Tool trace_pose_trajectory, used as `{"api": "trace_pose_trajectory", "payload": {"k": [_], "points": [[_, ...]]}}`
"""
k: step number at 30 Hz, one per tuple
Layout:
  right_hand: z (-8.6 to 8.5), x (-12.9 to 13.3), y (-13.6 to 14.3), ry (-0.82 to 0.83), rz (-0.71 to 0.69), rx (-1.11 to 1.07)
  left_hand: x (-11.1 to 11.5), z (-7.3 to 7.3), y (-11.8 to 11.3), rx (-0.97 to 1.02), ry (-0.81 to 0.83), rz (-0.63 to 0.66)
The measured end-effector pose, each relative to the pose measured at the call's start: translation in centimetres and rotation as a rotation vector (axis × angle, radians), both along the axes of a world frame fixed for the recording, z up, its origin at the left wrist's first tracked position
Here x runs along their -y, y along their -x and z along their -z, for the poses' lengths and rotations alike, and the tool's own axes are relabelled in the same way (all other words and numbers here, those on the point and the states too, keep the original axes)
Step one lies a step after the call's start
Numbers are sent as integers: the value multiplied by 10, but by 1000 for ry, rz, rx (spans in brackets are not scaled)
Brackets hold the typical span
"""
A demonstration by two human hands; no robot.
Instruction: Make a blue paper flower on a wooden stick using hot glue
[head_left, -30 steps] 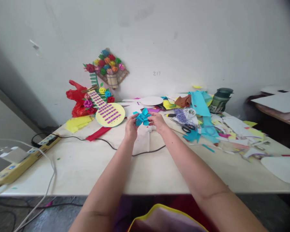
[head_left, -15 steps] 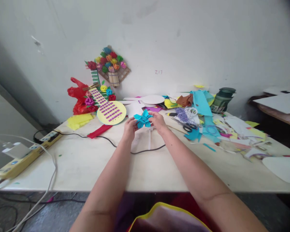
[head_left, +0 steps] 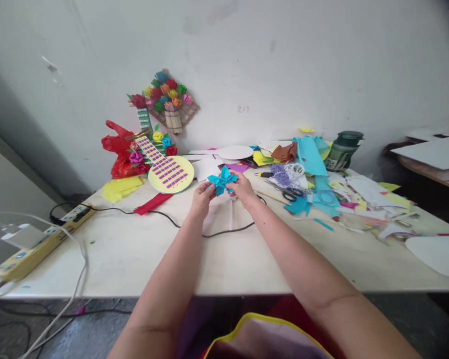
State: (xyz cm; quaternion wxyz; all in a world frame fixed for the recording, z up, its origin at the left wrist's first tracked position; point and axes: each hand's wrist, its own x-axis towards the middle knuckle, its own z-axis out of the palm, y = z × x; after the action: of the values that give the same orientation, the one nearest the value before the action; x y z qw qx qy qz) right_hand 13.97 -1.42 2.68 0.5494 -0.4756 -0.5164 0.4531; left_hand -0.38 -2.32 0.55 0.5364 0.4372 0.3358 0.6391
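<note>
Between my two hands, above the middle of the table, is a blue paper flower [head_left: 222, 180] with pointed petals. My left hand [head_left: 202, 196] pinches it at its left side, fingers closed on a petal's edge. From the right, my right hand [head_left: 242, 188] is closed on its lower right petals, the thumb over the front. Part of the fingers is hidden behind the flower. Below the hands, a pale upright strip [head_left: 231, 213] shows, and a black cable [head_left: 228, 232] curves across the table.
At the left stand a yellow paddle-shaped craft piece [head_left: 171, 174], a red plastic bag [head_left: 116, 149] and a power strip [head_left: 41, 244]. Scissors [head_left: 292, 193], string [head_left: 295, 171], blue crepe paper [head_left: 310, 155] and paper scraps lie to the right. A green bottle [head_left: 344, 150] stands behind them.
The flower has turned slightly in my hands, and its petals are angled differently. My right fingers have shifted a little lower on it. The view has moved slightly.
</note>
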Motion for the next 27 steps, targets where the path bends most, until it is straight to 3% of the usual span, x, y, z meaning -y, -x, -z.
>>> {"api": "trace_pose_trajectory", "payload": {"k": [5,21,27], "points": [[-4,4,-3,-20,-14,-40,-2,-3,6,41,62,70],[5,0,-1,-87,-30,-30,-8,3,12,58,118,33],[7,3,5,-53,-33,-37,-9,3,10,71,83,-70]]}}
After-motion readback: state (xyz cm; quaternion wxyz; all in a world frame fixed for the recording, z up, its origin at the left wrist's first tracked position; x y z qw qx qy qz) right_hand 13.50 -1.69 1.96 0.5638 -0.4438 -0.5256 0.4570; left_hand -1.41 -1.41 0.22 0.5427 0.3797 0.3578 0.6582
